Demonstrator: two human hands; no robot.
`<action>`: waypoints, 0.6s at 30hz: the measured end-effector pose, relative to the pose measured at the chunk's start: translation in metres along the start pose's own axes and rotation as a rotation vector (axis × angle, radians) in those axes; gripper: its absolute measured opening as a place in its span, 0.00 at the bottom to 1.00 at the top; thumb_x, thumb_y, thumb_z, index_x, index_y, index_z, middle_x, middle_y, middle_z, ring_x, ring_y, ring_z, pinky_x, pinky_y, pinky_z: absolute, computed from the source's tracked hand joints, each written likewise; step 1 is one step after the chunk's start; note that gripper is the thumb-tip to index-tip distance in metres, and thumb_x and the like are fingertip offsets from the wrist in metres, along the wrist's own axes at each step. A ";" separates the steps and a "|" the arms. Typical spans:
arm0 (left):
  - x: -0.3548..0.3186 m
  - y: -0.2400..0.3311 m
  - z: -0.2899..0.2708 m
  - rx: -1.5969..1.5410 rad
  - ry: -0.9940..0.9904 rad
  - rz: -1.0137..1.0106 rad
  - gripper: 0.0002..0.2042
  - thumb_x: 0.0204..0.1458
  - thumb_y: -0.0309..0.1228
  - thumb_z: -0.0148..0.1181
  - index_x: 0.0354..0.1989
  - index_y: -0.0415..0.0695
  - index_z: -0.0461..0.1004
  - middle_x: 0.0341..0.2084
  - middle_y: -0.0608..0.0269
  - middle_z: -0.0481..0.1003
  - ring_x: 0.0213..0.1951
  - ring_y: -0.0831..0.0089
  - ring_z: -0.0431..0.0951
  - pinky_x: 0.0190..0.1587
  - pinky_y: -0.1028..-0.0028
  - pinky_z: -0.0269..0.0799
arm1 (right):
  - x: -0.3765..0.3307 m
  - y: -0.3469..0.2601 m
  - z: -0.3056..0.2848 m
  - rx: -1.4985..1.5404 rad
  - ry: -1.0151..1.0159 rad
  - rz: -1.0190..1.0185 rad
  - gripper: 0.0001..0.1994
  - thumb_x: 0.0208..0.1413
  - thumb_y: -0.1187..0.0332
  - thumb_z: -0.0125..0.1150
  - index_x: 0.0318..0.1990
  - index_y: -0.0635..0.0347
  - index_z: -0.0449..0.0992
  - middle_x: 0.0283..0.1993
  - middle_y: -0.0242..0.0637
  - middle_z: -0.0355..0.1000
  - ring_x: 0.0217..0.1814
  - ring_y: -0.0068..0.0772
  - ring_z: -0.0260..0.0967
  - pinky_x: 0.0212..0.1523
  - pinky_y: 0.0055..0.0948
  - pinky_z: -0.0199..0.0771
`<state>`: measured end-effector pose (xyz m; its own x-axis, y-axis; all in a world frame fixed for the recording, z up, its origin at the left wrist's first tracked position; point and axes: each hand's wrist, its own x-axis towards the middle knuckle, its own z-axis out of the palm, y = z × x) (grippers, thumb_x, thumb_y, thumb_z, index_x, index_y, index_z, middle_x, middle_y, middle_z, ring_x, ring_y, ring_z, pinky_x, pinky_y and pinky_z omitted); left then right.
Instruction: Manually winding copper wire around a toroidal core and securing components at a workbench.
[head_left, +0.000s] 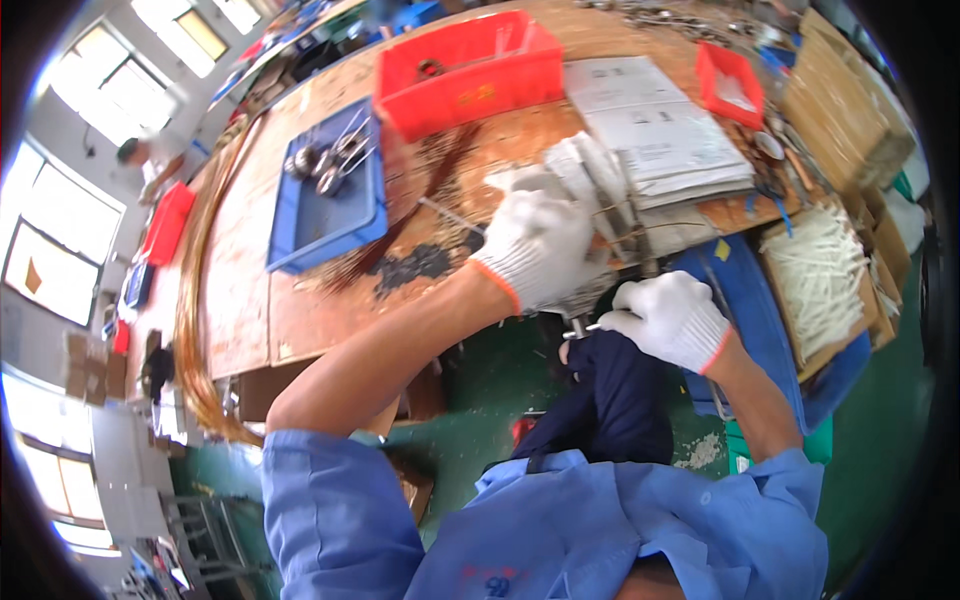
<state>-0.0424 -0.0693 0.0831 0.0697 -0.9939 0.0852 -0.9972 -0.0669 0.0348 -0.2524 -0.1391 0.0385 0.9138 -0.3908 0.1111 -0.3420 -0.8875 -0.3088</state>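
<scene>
My left hand, in a white knitted glove with an orange cuff, is closed at the table's front edge. A thin metal rod sticks out from its left side; the far end is hidden by the glove. My right hand, gloved the same way, pinches a small white stick just below and right of the left hand. Close to its tip is a metal fixture at the table edge, partly covered by my left hand. White cloth or gloves lie beyond my left hand.
On the wooden table stand a blue tray with metal ladle-like pieces, a red bin and stacked flat cardboard. A box of white sticks sits at right. Long brown strands hang over the left edge. Another person works far left.
</scene>
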 end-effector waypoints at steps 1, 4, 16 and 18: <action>-0.001 -0.005 0.005 0.000 0.041 0.022 0.28 0.57 0.56 0.61 0.30 0.37 0.84 0.23 0.47 0.83 0.29 0.52 0.87 0.35 0.55 0.84 | 0.004 -0.013 -0.004 0.036 0.071 -0.021 0.19 0.61 0.48 0.69 0.33 0.55 0.84 0.25 0.45 0.80 0.30 0.53 0.83 0.34 0.49 0.82; -0.009 -0.014 0.011 -0.025 0.117 0.061 0.26 0.55 0.53 0.64 0.30 0.37 0.84 0.23 0.46 0.82 0.29 0.52 0.86 0.35 0.55 0.84 | 0.014 -0.057 0.020 0.451 0.217 -0.039 0.18 0.60 0.51 0.74 0.32 0.58 0.80 0.22 0.46 0.78 0.25 0.52 0.81 0.27 0.44 0.80; -0.063 -0.025 -0.014 -0.313 0.554 -0.076 0.17 0.53 0.44 0.73 0.30 0.41 0.81 0.22 0.56 0.82 0.28 0.55 0.85 0.34 0.59 0.81 | -0.098 -0.029 0.125 0.814 -0.090 0.345 0.09 0.64 0.69 0.69 0.47 0.65 0.83 0.33 0.41 0.84 0.35 0.27 0.85 0.38 0.29 0.81; -0.078 -0.032 -0.039 -0.408 0.581 -0.187 0.14 0.57 0.38 0.72 0.36 0.37 0.83 0.25 0.61 0.83 0.26 0.74 0.81 0.32 0.72 0.77 | -0.123 -0.010 0.122 0.901 0.012 0.484 0.07 0.68 0.72 0.64 0.45 0.68 0.82 0.29 0.34 0.80 0.26 0.20 0.75 0.29 0.25 0.75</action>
<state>-0.0146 0.0141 0.1144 0.3548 -0.7545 0.5521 -0.8850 -0.0807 0.4585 -0.3347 -0.0518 -0.0871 0.7173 -0.6656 -0.2061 -0.3773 -0.1224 -0.9180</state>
